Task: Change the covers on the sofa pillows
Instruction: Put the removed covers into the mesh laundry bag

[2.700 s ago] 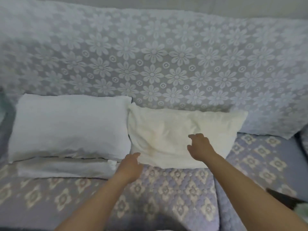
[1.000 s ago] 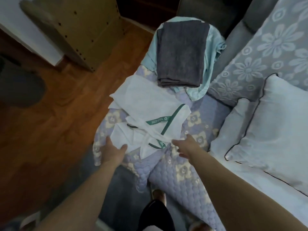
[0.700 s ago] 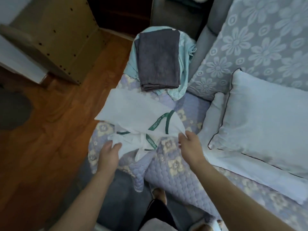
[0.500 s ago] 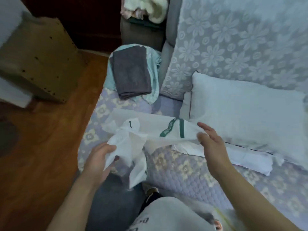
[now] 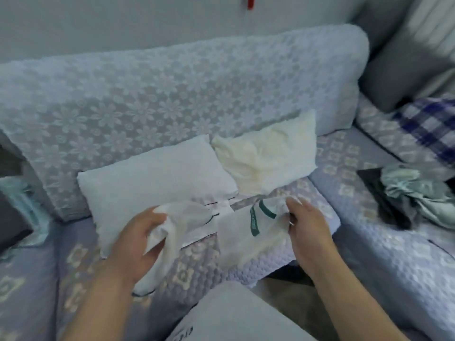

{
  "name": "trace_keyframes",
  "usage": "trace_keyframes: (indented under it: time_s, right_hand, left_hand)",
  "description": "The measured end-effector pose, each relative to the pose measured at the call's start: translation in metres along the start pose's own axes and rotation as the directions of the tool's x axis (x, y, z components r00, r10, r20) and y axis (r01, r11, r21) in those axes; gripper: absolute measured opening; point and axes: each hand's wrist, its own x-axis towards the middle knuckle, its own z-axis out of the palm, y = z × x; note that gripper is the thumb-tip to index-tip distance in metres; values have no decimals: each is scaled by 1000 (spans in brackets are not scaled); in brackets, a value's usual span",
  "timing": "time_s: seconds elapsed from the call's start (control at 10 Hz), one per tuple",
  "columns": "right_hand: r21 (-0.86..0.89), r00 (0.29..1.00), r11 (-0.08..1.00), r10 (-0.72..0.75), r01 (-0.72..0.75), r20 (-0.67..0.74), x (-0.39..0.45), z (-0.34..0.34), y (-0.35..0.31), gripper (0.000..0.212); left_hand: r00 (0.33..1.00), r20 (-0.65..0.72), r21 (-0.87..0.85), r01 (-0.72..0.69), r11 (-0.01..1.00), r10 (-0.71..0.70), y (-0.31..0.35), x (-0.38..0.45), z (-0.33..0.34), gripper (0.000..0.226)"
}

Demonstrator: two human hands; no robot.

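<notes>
Lilac floral sofa (image 5: 320, 242), two pillows against its back. I hold a white cover with green ribbon (image 5: 248, 225) above the seat: left hand (image 5: 138, 239) and right hand (image 5: 307, 227) grip bunched ends.

Through my headset view, bare left hand (image 5: 136, 244), bare right hand (image 5: 309, 232), forearms uncovered with no sleeves visible, pale grey garment with dark lettering (image 5: 231, 316) worn below.
</notes>
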Motion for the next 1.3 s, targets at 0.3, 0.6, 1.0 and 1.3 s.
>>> trace_keyframes:
  time_s: [0.3,0.6,1.0,1.3]
  right_hand:
    - [-14,965,999,-32,29,-260,66,-181,-46,29]
    - [-79,868,996,-81,48,-489,181,-288,-97,39]
    - [-10,811,1000,-8,2,-585,300,-404,-153,24]
    - [-63,951,986,131,-154,-280,415,-480,-194,34]
  left_hand:
    - [977,180,258,69,964,-118,-14,81,205,29]
    - [945,249,242,153,958,-214,-35,203,354,27]
    - [904,271,545,138,827,-330,-69,369,572,30]
    - [925,261,733,-4,681,-276,-135,328,676,57]
